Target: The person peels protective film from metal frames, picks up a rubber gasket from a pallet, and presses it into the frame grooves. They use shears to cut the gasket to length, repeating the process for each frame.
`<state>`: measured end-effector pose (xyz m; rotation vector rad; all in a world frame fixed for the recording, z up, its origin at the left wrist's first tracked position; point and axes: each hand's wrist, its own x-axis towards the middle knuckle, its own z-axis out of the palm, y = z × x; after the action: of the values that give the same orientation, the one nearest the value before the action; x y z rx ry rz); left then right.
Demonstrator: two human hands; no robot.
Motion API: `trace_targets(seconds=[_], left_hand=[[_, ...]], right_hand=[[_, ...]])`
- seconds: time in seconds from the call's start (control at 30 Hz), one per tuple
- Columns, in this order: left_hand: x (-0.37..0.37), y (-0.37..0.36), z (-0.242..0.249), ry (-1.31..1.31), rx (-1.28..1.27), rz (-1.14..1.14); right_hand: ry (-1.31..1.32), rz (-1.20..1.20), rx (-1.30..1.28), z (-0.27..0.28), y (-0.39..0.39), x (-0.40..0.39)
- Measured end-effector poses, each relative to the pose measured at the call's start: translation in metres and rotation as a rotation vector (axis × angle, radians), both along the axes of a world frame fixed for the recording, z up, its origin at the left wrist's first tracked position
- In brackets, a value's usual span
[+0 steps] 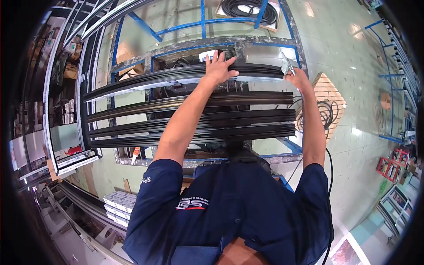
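Observation:
Several long black window-frame profiles (251, 98) lie side by side across a blue-edged work stand. My left hand (217, 70) rests on the farthest profile (176, 76), its fingers spread and stretched out. At the right end of that same profile, my right hand (299, 79) is closed round a silver metal tool (287, 65) with a thin nozzle-like tip, which looks like an air gun. The fingers partly cover the tool's grip. A pale face with printed marks shows along the near side of the farthest profile.
Coiled black hose (251, 9) lies in a box beyond the stand. More hose (324, 115) lies by a slatted wooden pallet (330, 90) on the right. White-and-black frames (48, 101) stand at left. An orange-and-white tube (135, 153) sits near the stand's left corner.

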<state>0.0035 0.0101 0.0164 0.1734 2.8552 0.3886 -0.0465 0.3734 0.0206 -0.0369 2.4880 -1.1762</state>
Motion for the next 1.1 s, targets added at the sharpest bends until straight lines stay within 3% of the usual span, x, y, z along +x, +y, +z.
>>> trace_targets(seconds=[0.1,0.47,0.57,0.63,0.7,0.77,0.83,0.87,0.9,1.03,1.1], left_hand=[[0.013,-0.040,0.002,0.034,-0.062,0.014],[0.058,-0.193,0.010,0.232,-0.259,0.056],[0.054,-0.206,0.008,0.266,-0.245,-0.018],[0.052,-0.203,0.011,0.216,-0.238,-0.068],[0.046,-0.204,0.010,0.053,-0.133,-0.078],[0.040,-0.209,0.001,-0.036,0.023,-0.053],[0.041,-0.211,0.008,-0.033,0.014,-0.059],[0.041,-0.213,0.009,-0.024,0.005,-0.056],[0.042,-0.214,0.012,-0.036,-0.010,-0.048],[0.052,-0.235,0.005,0.009,-0.025,-0.027],[0.055,-0.250,0.007,0.001,-0.016,-0.029]], right_hand=[[0.095,0.039,0.041,-0.014,0.006,-0.004],[0.047,-0.070,0.109,-0.007,-0.005,0.000],[0.176,-0.118,0.150,-0.013,-0.004,0.005],[0.345,-0.144,0.381,0.006,-0.022,0.017],[0.433,-0.190,0.534,0.011,-0.048,0.035],[0.383,-0.131,0.194,0.052,-0.124,0.079],[0.341,-0.061,0.233,0.020,-0.167,0.094],[0.272,0.001,0.162,0.046,-0.219,0.113],[0.129,0.080,0.183,0.054,-0.250,0.116],[0.290,0.038,0.366,0.035,-0.324,0.129],[0.233,0.023,0.443,0.035,-0.332,0.132]])
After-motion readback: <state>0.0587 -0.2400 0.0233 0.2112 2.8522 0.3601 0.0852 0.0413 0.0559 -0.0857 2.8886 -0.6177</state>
